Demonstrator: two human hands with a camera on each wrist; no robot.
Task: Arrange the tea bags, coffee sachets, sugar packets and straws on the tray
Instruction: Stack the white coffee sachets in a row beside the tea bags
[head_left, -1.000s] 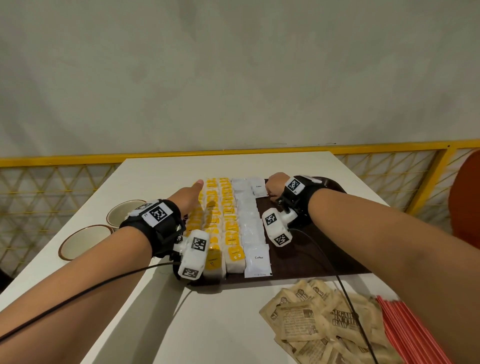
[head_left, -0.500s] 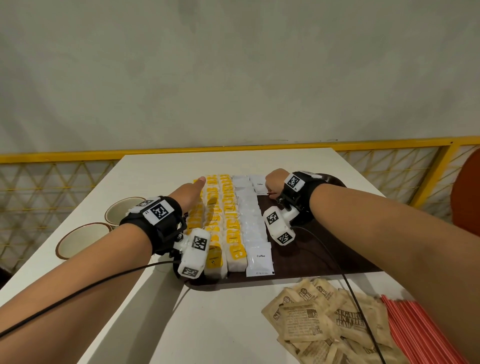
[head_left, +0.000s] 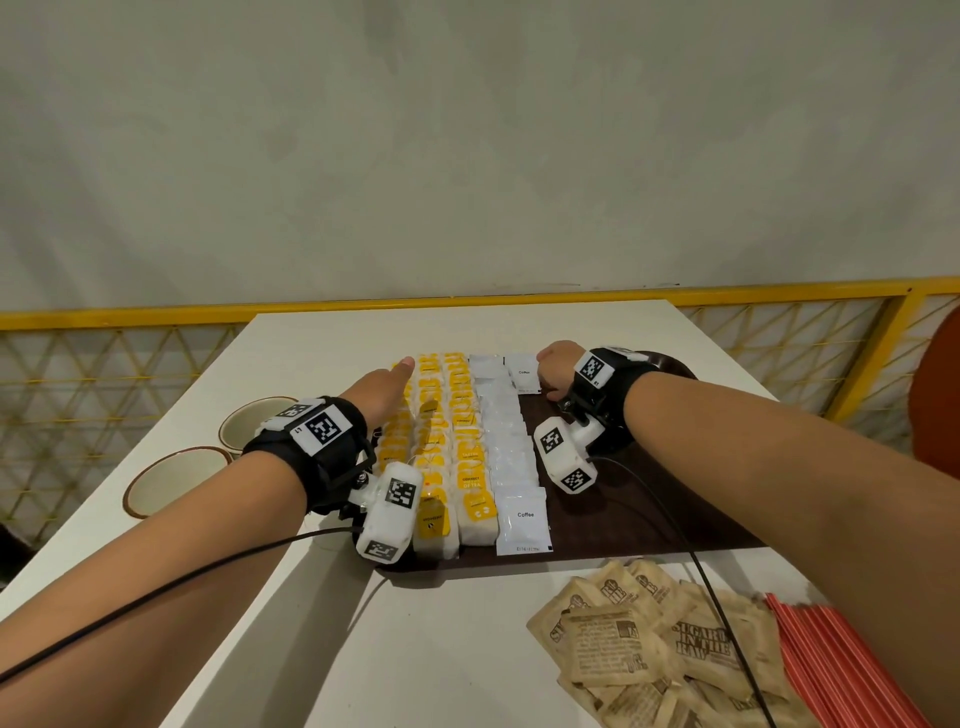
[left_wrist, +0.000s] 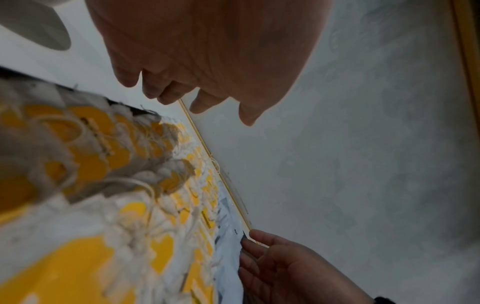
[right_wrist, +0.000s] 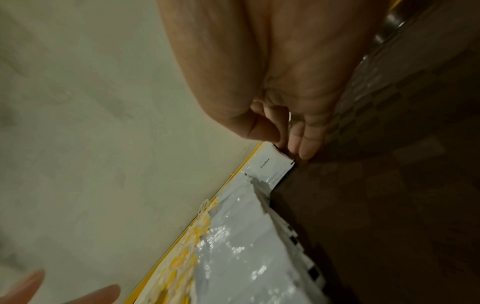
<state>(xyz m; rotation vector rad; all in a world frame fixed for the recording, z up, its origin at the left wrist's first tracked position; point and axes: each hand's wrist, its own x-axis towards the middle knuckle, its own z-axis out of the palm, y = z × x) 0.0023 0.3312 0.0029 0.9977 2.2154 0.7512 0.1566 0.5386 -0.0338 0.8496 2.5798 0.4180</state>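
Both hands barely shifted, right hand (head_left: 556, 364) fingers (right_wrist: 306, 144) pinching coffee sachet (head_left: 523, 372), left hand (head_left: 382, 387) fingers straight.

The head view is evenly lit, soft and fairly bright, and sharp at the centre; the yellow metal railing (head_left: 467, 300) bows with wide-angle distortion. Both wrist views are dimmer and blurred. In the left wrist view the nearest yellow-and-white paper tea bags (left_wrist: 85, 205) are badly out of focus. In the right wrist view the glossy white coffee sachets (right_wrist: 246, 246) carry speckled glare, and the dark brown tray (right_wrist: 389, 226) sinks into shadow.
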